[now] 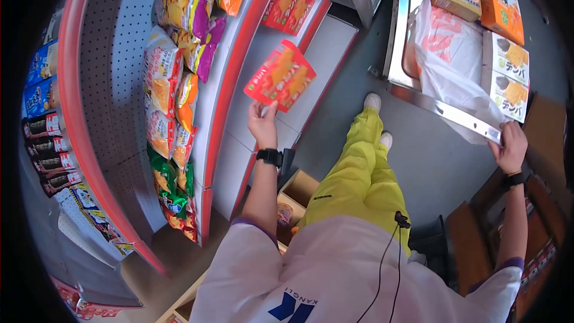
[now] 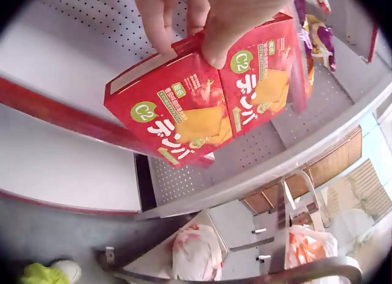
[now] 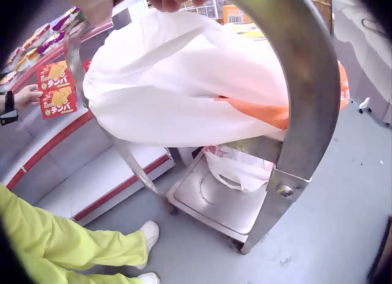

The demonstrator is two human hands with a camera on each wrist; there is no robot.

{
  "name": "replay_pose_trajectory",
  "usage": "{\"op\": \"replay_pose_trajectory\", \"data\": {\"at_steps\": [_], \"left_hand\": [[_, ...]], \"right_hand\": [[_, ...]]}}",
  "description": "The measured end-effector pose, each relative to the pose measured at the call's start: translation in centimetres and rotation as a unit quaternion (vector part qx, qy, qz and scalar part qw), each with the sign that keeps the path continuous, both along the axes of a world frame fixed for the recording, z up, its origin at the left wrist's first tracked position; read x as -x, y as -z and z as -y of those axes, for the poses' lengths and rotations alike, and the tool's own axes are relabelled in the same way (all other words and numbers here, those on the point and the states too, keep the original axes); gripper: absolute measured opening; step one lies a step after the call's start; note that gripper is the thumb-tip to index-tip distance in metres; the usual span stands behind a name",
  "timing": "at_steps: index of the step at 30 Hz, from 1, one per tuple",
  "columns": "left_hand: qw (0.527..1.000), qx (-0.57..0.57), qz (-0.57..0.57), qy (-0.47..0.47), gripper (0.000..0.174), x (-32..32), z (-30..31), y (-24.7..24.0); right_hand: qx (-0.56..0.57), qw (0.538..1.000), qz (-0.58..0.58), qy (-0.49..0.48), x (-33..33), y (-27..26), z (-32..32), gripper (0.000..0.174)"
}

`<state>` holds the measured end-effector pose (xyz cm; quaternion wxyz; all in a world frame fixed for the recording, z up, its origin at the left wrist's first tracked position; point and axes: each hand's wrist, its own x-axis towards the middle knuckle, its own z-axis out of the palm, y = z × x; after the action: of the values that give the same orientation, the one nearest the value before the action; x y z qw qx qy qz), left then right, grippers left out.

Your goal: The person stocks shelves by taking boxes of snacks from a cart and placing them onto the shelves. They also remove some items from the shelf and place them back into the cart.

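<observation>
While a red twin-box pack (image 1: 280,76) is pinched by the left hand (image 1: 263,124) near red-edged white shelving (image 1: 327,60), a metal cart's rail (image 1: 427,103) is gripped by the right hand (image 1: 512,146); aboard, a white plastic bag (image 1: 457,45) and snack boxes (image 1: 508,64) are carried; bagged snacks (image 1: 164,93) are shelved nearby.

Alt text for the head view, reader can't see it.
A person's left-hand grip holds red snack packaging by red-edged shelves; their right-hand grip is on a metal cart's rail. The cart carries boxes and a plastic bag.
</observation>
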<state>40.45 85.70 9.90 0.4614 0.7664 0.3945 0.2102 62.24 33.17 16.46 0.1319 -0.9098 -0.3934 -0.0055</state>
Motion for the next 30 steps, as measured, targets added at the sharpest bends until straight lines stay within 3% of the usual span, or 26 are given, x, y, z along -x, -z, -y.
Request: {"op": "replay_pose_trajectory", "data": {"at_steps": [6,14,24,30], "left_hand": [[0.995,-0.027,0.069,-0.069,0.036,-2.1,-5.6,3.7],[0.993,0.020,0.114,-0.039,0.037,-4.1,-10.0,8.4],[0.984,0.096,0.143,-0.045,0.040,-4.3,-10.2,11.0],[0.993,0.042,0.100,-0.038,0.040,-4.3,-10.1,10.7]], "right_hand": [[0.017,1.000,-0.001,0.016,0.2,0.4,-0.2,0.038],[0.026,1.000,-0.006,0.016,0.1,1.4,0.7,0.040],[0.039,0.999,-0.009,0.021,0.2,1.8,1.0,0.036],[0.034,0.999,-0.008,0.019,0.2,1.9,1.2,0.037]]}}
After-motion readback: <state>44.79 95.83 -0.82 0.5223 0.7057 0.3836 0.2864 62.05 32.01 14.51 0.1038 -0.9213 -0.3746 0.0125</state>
